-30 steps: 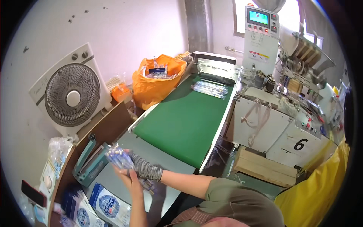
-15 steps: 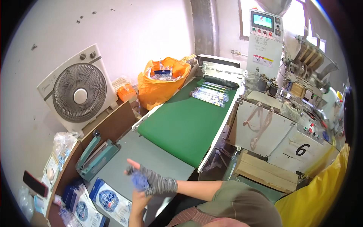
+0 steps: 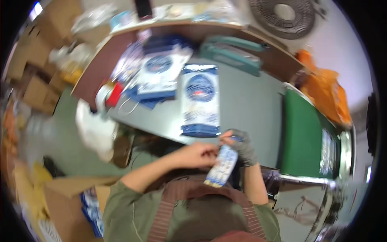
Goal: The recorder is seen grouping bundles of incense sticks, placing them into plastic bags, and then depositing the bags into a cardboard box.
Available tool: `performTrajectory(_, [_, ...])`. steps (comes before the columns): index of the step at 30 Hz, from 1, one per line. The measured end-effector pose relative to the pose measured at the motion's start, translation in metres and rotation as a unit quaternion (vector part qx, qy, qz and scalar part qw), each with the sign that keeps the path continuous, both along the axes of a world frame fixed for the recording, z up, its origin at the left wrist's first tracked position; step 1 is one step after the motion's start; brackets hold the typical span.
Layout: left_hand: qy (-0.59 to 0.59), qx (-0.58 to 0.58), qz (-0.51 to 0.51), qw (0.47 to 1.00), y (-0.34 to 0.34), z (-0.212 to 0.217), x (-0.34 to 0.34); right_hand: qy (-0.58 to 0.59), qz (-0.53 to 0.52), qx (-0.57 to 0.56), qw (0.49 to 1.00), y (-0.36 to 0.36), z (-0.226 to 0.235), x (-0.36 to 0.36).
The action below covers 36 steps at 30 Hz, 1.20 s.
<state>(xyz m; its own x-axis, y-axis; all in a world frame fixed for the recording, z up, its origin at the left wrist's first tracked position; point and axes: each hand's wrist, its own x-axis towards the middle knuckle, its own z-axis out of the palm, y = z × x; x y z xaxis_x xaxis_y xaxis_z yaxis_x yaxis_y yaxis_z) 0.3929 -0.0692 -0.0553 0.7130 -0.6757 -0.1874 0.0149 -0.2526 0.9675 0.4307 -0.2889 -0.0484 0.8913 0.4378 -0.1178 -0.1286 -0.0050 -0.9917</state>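
Hands (image 3: 242, 148) at packets (image 3: 223, 165), near table (image 3: 254, 105) edge, room rightward

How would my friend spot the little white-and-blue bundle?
Find the grey table, then its edge nearest the person. By that edge, the gloved right hand holds a small white-and-blue bundle. Unlike the bigger bags lying flat on the table, it is held in a hand, yellowish at its lower end.

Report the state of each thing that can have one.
Right hand: closed on sachet bundle
Sachet bundle: held, tilted
Left hand: curled near it, contact unclear
Nearest pouch: flat on table
Teal sealer: arm raised
Cardboard box: open, blue packs inside
Phone: screen dark
Fan: spinning unclear
Green belt: carrying packets, motion unclear
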Motion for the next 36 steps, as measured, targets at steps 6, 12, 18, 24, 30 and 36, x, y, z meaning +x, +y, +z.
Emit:
performTrajectory(6, [-0.495,0.276,0.38,0.731,0.177,-0.021,0.06,0.103,0.033,0.073,0.991,0.047,-0.007,0.016])
performTrajectory(12, [-0.49,0.375,0.281,0.735,0.206,-0.042,0.079,0.103,0.002,0.089,0.991,0.049,-0.008,0.008])
performTrajectory(18, [-0.271,0.218,0.357,0.867,0.218,-0.029,0.114,0.135,-0.006,0.104,0.985,0.042,-0.003,0.011])
performTrajectory(24, [-0.282,0.071,0.388,0.874,0.158,-0.004,0.125,0.114,-0.047,0.092,0.988,0.028,-0.001,0.004])
performTrajectory(30, [-0.399,0.09,0.163,0.898,-0.027,-0.019,0.077,0.108,-0.109,0.13,0.98,0.008,0.001,-0.016])
performTrajectory(36, [-0.237,-0.016,0.09,0.967,-0.083,-0.056,0.061,0.096,-0.153,0.168,0.969,-0.046,-0.026,-0.034])
